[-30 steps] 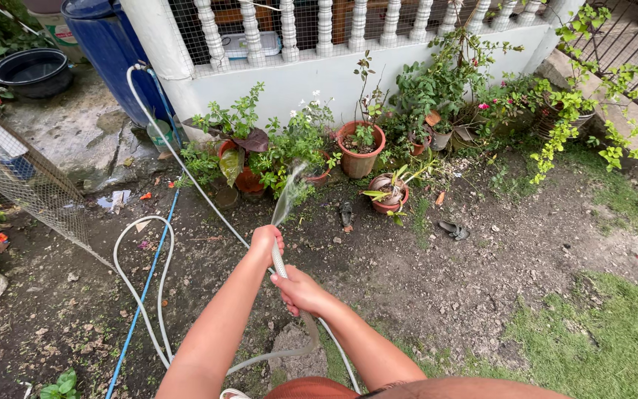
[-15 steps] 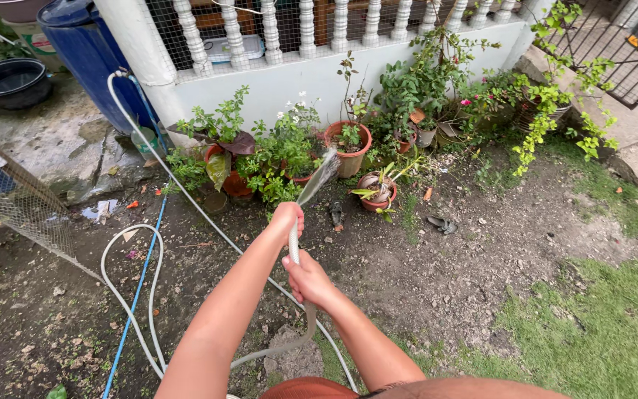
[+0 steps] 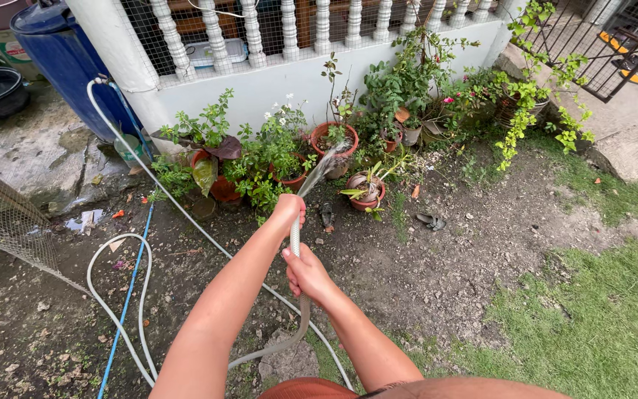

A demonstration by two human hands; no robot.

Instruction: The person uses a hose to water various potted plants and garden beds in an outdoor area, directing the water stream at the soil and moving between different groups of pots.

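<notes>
I see both hands clamped on the white hose [image 3: 296,240]: my left hand [image 3: 289,209] pinches its tip, my right hand [image 3: 305,275] grips just behind. The water spray [image 3: 321,166] arcs toward the terracotta pot [image 3: 335,140] by the white wall [image 3: 297,81]. The hose's slack loops over bare soil [image 3: 444,273] beside a thin blue pipe [image 3: 128,295].

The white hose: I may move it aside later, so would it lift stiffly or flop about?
Probably floppy: the white hose lies in loose loops on the dirt and sags in a curve below the right hand. Likely heavier than it looks, since water sprays from its end at the left hand. Possibly slippery where wet.
</notes>
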